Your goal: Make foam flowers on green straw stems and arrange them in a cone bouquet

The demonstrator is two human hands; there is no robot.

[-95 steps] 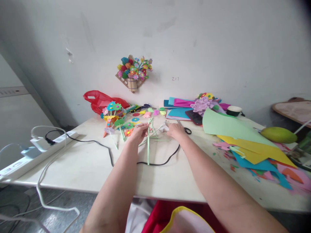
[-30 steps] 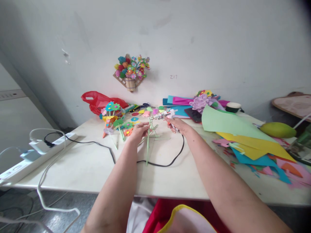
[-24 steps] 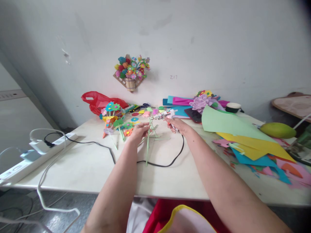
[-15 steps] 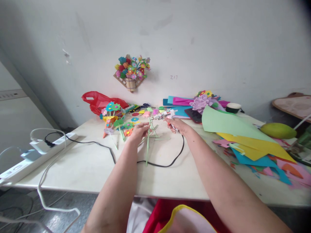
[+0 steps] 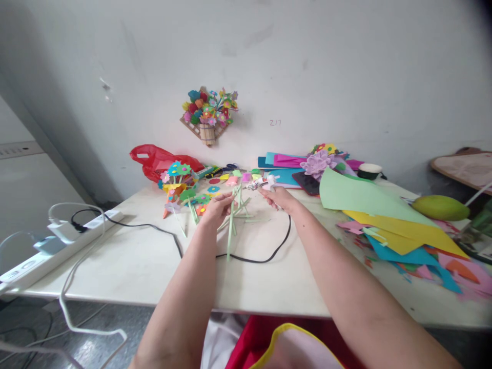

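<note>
Between its fingertips my left hand (image 5: pixel 222 206) pinches a thin light-green strip (image 5: pixel 230 230) that hangs down toward the tabletop. My right hand (image 5: pixel 277 198) is wrapped round a white glue gun (image 5: pixel 271 181), whose nozzle points left at the strip's upper end. I cannot tell whether the nozzle touches it. Loose green strips (image 5: pixel 246 207) lie on the table just beyond and between the hands. Foam flowers in an orange cone (image 5: pixel 172 188) stand to the left of my left hand.
A black cord (image 5: pixel 265 262) loops across the white table (image 5: pixel 265 292) toward a power strip (image 5: pixel 80 230) at left. Coloured foam sheets (image 5: pixel 376 205) and a green mango-like fruit (image 5: pixel 440 207) lie at right. A red plastic bag (image 5: pixel 157 163) and scissors (image 5: pixel 230 167) rest along the wall.
The strip in my left hand has tilted, its lower end shifting slightly left. The glue gun has dipped slightly and stays close to the strip's top.
</note>
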